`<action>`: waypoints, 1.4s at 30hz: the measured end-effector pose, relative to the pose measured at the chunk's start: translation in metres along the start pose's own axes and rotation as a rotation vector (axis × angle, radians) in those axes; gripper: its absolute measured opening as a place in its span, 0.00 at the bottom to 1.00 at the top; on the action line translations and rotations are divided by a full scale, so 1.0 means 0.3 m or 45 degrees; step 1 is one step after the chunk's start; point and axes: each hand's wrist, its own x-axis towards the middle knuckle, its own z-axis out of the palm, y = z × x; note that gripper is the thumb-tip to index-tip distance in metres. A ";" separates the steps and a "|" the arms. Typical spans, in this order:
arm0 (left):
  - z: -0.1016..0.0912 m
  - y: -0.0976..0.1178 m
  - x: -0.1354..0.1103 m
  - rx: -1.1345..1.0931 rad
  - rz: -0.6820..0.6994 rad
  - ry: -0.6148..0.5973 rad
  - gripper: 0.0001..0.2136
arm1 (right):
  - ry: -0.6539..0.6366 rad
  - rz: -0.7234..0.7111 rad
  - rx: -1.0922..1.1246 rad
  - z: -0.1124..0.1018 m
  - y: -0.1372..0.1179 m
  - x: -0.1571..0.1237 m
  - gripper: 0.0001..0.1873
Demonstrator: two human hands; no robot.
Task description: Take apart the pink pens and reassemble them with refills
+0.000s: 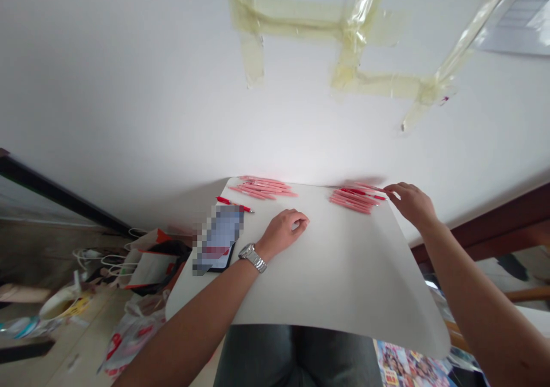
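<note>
On the white tabletop, my left hand [285, 230] rests with its fingers curled and fingertips meeting the thumb; nothing shows inside. At the far right, the thumb and fingers of my right hand [410, 202] pinch the end of a pale pink pen [367, 186], whose body reaches left over a pile of pink pens [350, 200]. A red pen [365, 193] lies within that pile. Another group of pink pens [262, 187] is spread at the back left, ahead of my left hand.
A red pen [234, 204] and a partly blurred phone [221, 238] lie left on the table [335, 284]. The taped white wall [296, 129] rises directly behind. Bags [137, 324], cables and a bucket [64, 304] crowd the floor at left.
</note>
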 end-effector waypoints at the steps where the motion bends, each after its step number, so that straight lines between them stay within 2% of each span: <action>1: 0.001 0.000 0.001 -0.003 0.001 -0.001 0.09 | 0.000 -0.042 0.000 -0.005 -0.023 0.005 0.16; 8: -0.001 0.001 0.000 -0.001 0.006 0.008 0.09 | -0.052 -0.186 0.034 0.019 -0.153 0.045 0.16; 14: -0.001 0.004 0.000 -0.002 0.004 0.005 0.09 | -0.049 -0.169 0.076 0.033 -0.175 0.017 0.17; 19: 0.002 0.002 0.003 -0.012 0.005 0.005 0.09 | -0.041 -0.125 0.098 0.010 -0.196 -0.018 0.18; 24: -0.001 0.003 0.002 -0.004 -0.001 -0.001 0.09 | 0.020 -0.165 0.147 -0.012 -0.257 -0.058 0.17; 29: -0.003 0.004 0.001 -0.011 0.004 -0.006 0.09 | 0.086 -0.191 0.300 -0.030 -0.377 -0.091 0.14; 32: -0.003 0.005 0.002 -0.010 0.011 0.001 0.09 | 0.028 -0.190 0.477 -0.034 -0.470 -0.087 0.11; 34: -0.004 0.006 0.003 -0.008 0.014 0.000 0.09 | -0.087 -0.190 0.577 -0.026 -0.533 -0.075 0.11; 37: -0.006 0.008 0.004 -0.005 0.011 -0.013 0.09 | -0.183 -0.150 0.665 0.007 -0.618 -0.055 0.13; 42: -0.008 0.010 0.003 0.006 -0.005 -0.017 0.09 | -0.154 -0.086 0.652 0.084 -0.705 -0.049 0.15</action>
